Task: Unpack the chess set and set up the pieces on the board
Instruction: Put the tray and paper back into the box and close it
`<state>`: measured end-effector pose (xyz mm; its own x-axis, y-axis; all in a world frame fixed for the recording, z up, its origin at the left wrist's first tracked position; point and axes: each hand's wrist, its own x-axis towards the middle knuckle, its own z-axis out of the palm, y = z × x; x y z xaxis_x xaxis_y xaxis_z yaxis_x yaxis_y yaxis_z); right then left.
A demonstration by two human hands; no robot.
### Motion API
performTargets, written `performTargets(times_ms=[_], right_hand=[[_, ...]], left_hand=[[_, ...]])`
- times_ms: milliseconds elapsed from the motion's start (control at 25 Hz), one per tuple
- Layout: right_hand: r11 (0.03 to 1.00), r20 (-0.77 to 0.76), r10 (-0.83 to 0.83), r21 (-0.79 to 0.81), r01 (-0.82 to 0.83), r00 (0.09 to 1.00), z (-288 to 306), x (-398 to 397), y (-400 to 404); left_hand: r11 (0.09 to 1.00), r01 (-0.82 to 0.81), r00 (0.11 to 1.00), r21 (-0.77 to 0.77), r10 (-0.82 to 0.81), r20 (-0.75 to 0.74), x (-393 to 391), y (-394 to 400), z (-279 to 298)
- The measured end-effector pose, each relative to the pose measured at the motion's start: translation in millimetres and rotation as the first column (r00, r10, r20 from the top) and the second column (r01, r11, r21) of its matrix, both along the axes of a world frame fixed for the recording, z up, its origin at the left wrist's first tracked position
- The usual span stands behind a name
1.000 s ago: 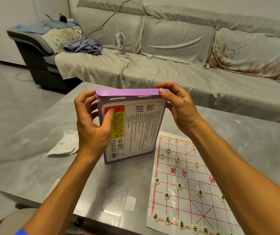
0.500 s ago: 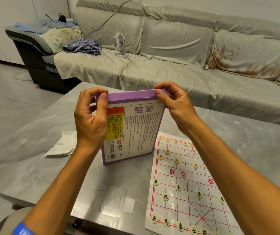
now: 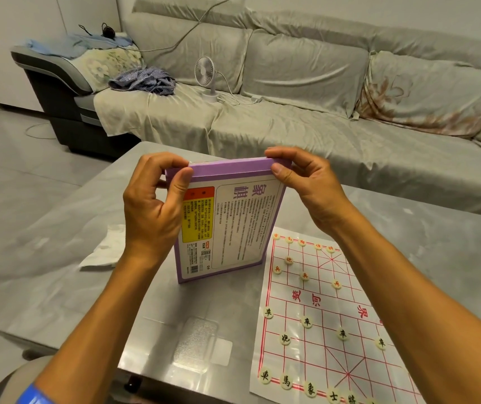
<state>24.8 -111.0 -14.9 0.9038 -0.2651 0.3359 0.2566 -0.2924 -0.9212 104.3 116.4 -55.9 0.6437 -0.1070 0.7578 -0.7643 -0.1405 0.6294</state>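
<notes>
Both hands pinch the top edge of an upright purple box [image 3: 227, 220], left hand [image 3: 152, 211] and right hand [image 3: 306, 185] at opposite corners; below the right fingers, the board [image 3: 329, 316] already holds most pieces, so setup looks nearly done

Box [image 3: 233, 217] back: 象棋; board [image 3: 332, 316]: 楚河; pieces [image 3: 306, 321]: 卒, 兵, 馬

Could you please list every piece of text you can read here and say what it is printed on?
"象棋", upside down: purple box, held by left hand and right hand.
"楚河", red: board.
"兵", red: pieces.
"卒", "車", "馬", "象", "士", black: near pieces.
Box's small print and barcode digits: too small to read.
</notes>
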Motion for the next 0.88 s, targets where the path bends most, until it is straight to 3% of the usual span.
performTargets(times_ms=[160,440,680,880], right_hand=[[0.994,0.037,-0.040,-0.096,0.044,0.998,6,1,-1],[0.963,0.019,-0.029,-0.268,0.033,0.999,9,-3,-5],[0.955,0.008,-0.014,-0.296,0.016,1.000,7,-6,-6],[0.855,0.065,-0.054,-0.512,0.079,0.996,-4,-9,-6]], left_hand=[[0.997,-0.001,0.998,0.079,-0.004,0.061,3,2,-4],[0.997,0.010,0.997,0.073,-0.016,0.080,0,0,-5],[0.993,-0.021,0.990,0.114,0.005,0.139,0,2,-9],[0.986,-0.079,0.972,0.148,0.043,0.231,-1,2,-11]])
